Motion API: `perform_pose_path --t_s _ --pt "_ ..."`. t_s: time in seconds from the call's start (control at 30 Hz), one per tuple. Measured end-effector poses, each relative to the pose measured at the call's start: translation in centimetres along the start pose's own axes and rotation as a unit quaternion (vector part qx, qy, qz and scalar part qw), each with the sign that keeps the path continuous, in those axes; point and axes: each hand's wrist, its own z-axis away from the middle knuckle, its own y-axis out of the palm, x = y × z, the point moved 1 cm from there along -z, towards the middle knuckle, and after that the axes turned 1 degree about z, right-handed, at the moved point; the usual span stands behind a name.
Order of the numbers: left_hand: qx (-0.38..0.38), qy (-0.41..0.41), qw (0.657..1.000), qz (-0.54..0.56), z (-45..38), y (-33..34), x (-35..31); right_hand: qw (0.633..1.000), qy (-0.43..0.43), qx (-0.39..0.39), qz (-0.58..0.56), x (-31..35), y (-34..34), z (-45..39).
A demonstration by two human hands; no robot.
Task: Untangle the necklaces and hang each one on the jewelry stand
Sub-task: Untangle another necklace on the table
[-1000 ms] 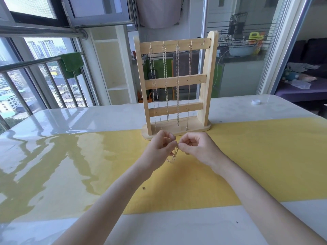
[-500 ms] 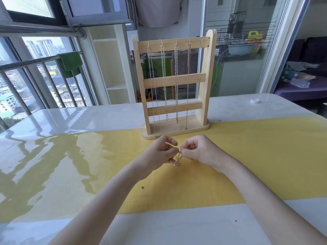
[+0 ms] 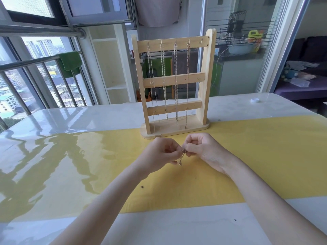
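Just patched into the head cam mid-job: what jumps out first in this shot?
The wooden jewelry stand stands upright at the table's middle, four necklaces hanging from its top bar and the rightmost hook free. Just in front of it, over the yellow mat, the left hand and right hand meet, pinching a small bunched chain that dangles between them.

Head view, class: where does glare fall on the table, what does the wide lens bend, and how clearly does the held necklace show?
Head view: window glare and reflected railing spread over the glossy table on its left part; the wide lens bows the window frames and door posts near the edges; the necklace pinched between left hand and right hand is tiny, its links unclear.
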Motion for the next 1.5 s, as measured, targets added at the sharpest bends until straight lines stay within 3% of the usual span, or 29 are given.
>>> perform_pose_path --t_s 0.47,0.8,1.07,1.2,1.33,1.4,1.5 --pt "-0.046 0.033 0.997 0.059 0.1 0.0 -0.3 0.991 -0.017 0.028 -0.127 0.5 -0.2 0.1" --pt "-0.066 0.029 0.995 0.062 0.1 -0.1 -0.2 0.997 -0.032 -0.008 -0.068 0.6 -0.2 0.1" --pt "-0.097 0.102 0.986 -0.091 0.1 -0.2 -0.4 0.999 -0.005 0.002 -0.033 0.4 -0.1 0.0" --pt "-0.127 0.205 0.948 -0.205 0.3 -0.5 -0.7 0.999 0.003 0.013 -0.031 0.2 -0.2 0.0" --pt "-0.15 0.237 0.918 -0.279 0.4 -0.5 -0.4 0.999 0.003 0.033 -0.025 0.1 -0.6 0.2" --pt "-0.141 0.22 0.928 -0.267 0.4 -0.4 -0.4 0.999 0.002 0.043 -0.003 0.2 -0.8 0.2" --pt "-0.089 0.152 0.972 -0.158 0.4 -0.4 -0.4 0.997 0.005 0.064 0.039 0.3 -1.0 0.2"
